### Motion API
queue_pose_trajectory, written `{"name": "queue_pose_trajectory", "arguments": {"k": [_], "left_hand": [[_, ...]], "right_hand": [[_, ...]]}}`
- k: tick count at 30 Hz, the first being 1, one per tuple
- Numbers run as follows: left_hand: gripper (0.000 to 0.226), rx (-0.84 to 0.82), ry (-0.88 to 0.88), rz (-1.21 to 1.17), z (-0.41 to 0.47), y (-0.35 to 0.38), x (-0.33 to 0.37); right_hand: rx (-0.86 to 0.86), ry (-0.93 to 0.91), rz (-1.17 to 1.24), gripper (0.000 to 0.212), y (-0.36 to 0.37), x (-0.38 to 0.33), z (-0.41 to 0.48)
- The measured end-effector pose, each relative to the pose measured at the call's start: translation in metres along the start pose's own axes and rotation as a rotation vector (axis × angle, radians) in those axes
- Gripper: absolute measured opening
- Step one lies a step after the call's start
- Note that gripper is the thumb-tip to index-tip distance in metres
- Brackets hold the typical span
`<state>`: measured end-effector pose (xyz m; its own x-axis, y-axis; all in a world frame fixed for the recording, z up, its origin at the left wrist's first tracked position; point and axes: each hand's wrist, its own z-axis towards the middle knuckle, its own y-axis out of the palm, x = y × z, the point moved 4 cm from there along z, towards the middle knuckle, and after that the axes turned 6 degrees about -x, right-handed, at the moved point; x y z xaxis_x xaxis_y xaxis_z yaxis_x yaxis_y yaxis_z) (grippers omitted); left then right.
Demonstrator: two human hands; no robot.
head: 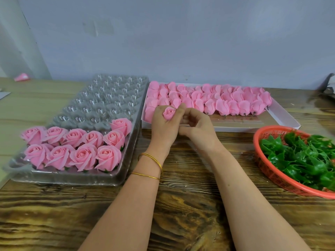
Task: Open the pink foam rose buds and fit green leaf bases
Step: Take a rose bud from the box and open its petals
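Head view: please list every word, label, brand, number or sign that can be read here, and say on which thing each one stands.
None: no text can be read in this view.
White box: reddish band on its floor, too blurred to tell whether it is print.
Clear tray, red basket, rose bud: no lettering shows.

I see matt pink foam buds, a glossy clear plastic tray, shiny green plastic leaf bases, and a dark, coarse-grained wooden surface.
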<state>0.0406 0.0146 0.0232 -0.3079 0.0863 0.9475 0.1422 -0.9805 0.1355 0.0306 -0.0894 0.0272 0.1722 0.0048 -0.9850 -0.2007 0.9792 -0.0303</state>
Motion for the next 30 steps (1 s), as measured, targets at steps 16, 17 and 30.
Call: {"name": "queue_pose_trajectory", "arguments": {"k": [16, 17, 30], "left_hand": [[0.020, -0.163, -0.133, -0.152, -0.0061, 0.0033, 0.0046], [0.022, -0.166, -0.131, -0.149, -0.0057, 0.0034, 0.0044], [0.027, -0.130, -0.166, -0.124, -0.0020, 0.0024, -0.0018]], "right_hand": [[-0.091, 0.033, -0.044, 0.038, 0.0019, 0.0008, -0.0013], [-0.116, 0.033, -0.037, 0.038, 0.0024, 0.0008, -0.0015], [-0.136, 0.039, -0.034, 0.045, 0.0044, 0.0002, -0.0028]]}}
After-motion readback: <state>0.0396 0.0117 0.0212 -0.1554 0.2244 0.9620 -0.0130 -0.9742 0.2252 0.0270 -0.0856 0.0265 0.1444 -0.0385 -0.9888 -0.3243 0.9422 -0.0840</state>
